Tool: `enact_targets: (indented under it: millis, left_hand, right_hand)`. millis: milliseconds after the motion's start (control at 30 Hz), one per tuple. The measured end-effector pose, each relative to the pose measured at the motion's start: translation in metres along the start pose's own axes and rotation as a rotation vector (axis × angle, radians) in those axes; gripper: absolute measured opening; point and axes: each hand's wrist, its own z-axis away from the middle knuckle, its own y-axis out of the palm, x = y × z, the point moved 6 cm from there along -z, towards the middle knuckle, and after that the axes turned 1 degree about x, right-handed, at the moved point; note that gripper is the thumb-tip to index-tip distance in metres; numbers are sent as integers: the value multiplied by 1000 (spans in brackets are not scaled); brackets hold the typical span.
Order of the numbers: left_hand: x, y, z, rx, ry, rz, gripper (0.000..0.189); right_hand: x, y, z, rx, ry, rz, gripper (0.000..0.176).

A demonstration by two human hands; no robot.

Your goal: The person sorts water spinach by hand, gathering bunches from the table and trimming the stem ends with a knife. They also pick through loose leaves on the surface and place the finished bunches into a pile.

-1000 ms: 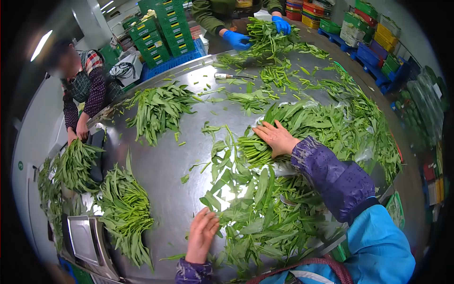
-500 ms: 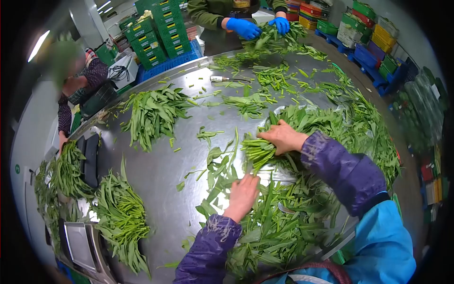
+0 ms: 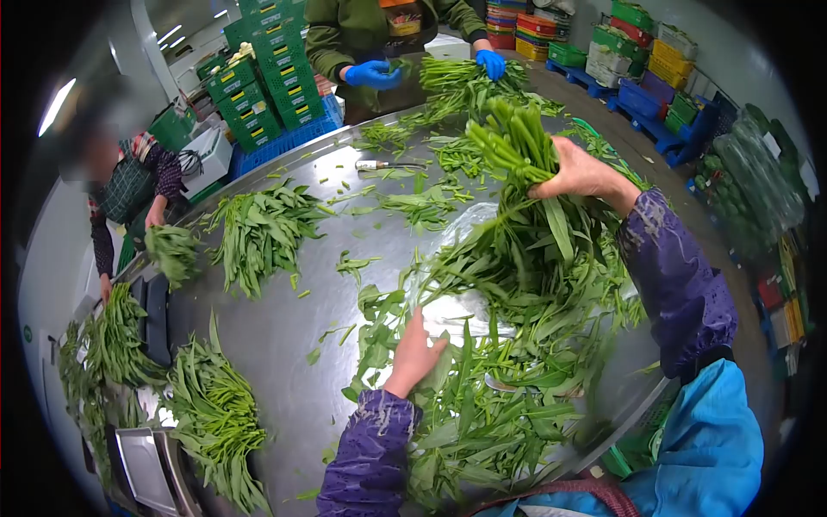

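My right hand (image 3: pixel 581 172) grips a bundle of leafy greens (image 3: pixel 517 155) with long green stems, held above the table. Its cut stem ends point up and its leaves hang down to the left. Low at the bundle's left side is my left hand (image 3: pixel 415 353), its fingertips at a thin trailing leaf and seemingly pinching it; the fingers' far side is hidden. Under and around both hands lie loose greens (image 3: pixel 482 422). A clear plastic sheet or bag (image 3: pixel 465 314) shows beneath the bundle. Among the loose leaves is a curved metal blade (image 3: pixel 498 383).
Separate bunches of greens (image 3: pixel 263 228) lie on the metal table (image 3: pixel 297 362), with a scale (image 3: pixel 146 470) at lower left. A knife (image 3: pixel 376 165) rests near the far edge. Across stands a co-worker in blue gloves (image 3: pixel 373 75); another person (image 3: pixel 129 185) handles greens at left.
My right hand has raised the bundle up and to the right, turning its stem ends upward. My left hand has shifted slightly left and down. The person at left has lifted a bunch.
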Motion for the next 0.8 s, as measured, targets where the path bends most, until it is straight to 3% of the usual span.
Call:
enact_targets:
  millis: [67, 233, 300, 433, 500, 533, 567, 600, 633, 800]
  left_hand:
    - [3, -1, -5, 93, -121, 90, 82]
    - [-55, -40, 5, -40, -29, 417, 90]
    - [-113, -73, 24, -129, 244, 633, 92]
    - [-175, -92, 61, -67, 368, 928, 94]
    - [-182, -83, 79, 114, 263, 1069, 90]
    - [-172, -76, 90, 158, 158, 1122, 75]
    - [-167, -71, 104, 90, 103, 1267, 62]
    - [-156, -63, 116, 63, 12, 1290, 59]
    - [-142, -56, 127, 36, -80, 1310, 57]
    - [-89, -20, 171, -24, -246, 1391, 56]
  right_hand:
    - [21, -12, 9, -51, -1, 27, 60]
    - [54, -18, 27, -75, 27, -156, 57]
    - [83, 2, 39, -58, 73, -171, 57]
    - [105, 79, 56, 122, -119, -242, 63]
    - [114, 116, 78, 62, -136, 167, 74]
    - [119, 131, 89, 65, -113, 173, 81]
    - [122, 144, 102, 67, -86, 181, 88]
    - [124, 158, 118, -33, -241, 325, 98]
    - [131, 171, 129, 8, -211, 420, 102]
    - [132, 217, 170, 1, -227, 616, 99]
